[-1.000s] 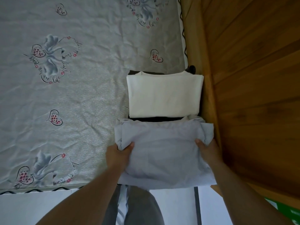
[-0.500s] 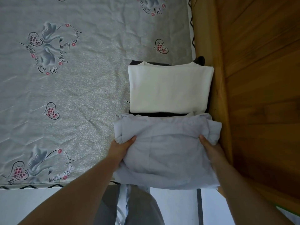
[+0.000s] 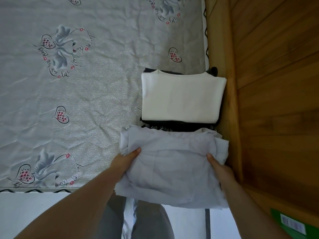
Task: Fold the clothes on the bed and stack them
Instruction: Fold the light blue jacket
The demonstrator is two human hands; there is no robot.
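A folded pale lilac garment (image 3: 172,166) is held at the bed's near edge, its lower part hanging past the edge. My left hand (image 3: 125,161) grips its left side, thumb on top and fingers underneath. My right hand (image 3: 219,167) grips its right side the same way. Just beyond it lies a stack (image 3: 181,99) with a folded white garment on top of dark folded clothes (image 3: 176,124), close to the wooden bed frame.
The bed (image 3: 86,100) is covered by a grey sheet printed with swans and hearts. A wooden headboard and wall panels (image 3: 267,100) run along the right. A green box (image 3: 291,225) sits at the bottom right. My grey trouser legs (image 3: 146,221) and white floor are below.
The lilac garment, held in both hands, has shifted slightly toward the stack. The view has moved a little; the grips are unchanged.
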